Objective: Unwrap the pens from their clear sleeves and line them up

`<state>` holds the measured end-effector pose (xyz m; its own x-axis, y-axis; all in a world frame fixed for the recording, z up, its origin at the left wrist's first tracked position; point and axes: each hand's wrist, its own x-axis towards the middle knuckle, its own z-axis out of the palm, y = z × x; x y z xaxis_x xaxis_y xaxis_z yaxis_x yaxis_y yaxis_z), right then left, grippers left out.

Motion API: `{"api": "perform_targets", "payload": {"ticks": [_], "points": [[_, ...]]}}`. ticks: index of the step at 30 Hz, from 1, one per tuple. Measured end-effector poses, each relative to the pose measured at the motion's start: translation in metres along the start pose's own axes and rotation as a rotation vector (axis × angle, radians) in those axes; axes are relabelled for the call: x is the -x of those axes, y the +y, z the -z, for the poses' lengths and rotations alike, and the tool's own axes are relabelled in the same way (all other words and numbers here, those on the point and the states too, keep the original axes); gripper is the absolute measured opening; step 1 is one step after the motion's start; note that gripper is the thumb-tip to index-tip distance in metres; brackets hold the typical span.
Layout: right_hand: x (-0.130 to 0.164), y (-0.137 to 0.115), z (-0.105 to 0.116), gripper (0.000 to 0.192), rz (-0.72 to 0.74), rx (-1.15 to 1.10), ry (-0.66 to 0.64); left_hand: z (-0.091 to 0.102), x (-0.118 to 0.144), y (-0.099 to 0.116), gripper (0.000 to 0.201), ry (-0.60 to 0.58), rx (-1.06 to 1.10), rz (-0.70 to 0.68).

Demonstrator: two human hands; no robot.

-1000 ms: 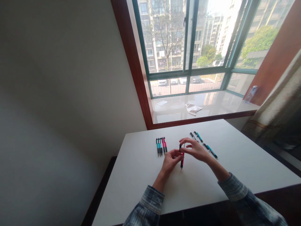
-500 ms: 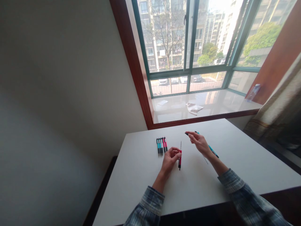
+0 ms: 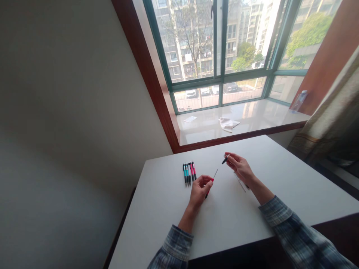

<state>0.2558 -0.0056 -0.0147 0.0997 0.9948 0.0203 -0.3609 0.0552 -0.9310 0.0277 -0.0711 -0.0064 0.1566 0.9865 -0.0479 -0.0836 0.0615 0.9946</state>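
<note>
Your right hand [image 3: 240, 167] has drifted back toward your left hand [image 3: 199, 188], pinching the black cap [image 3: 224, 160] up-right of the left-pinched pink pen [image 3: 209, 189], refill pointing at it.

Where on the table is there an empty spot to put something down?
The white table is bare along its left side, below the row of pink and teal pens. It is bare too on the far right. The middle is crowded: left hand holding a pink pen body, right hand holding a black pen piece.
</note>
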Motion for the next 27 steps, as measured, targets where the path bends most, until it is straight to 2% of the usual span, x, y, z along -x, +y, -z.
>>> {"api": "perform_targets", "payload": {"ticks": [6,27], "points": [[0.0017,-0.0037,0.0013,0.050,-0.025,-0.027,-0.075,-0.0034,-0.0046,0.0008,0.027,-0.007,-0.026,0.017],[0.0008,-0.0047,0.0051,0.043,-0.037,-0.013,-0.189,-0.0101,-0.0100,-0.0004,0.025,-0.031,-0.032,0.021]]}}
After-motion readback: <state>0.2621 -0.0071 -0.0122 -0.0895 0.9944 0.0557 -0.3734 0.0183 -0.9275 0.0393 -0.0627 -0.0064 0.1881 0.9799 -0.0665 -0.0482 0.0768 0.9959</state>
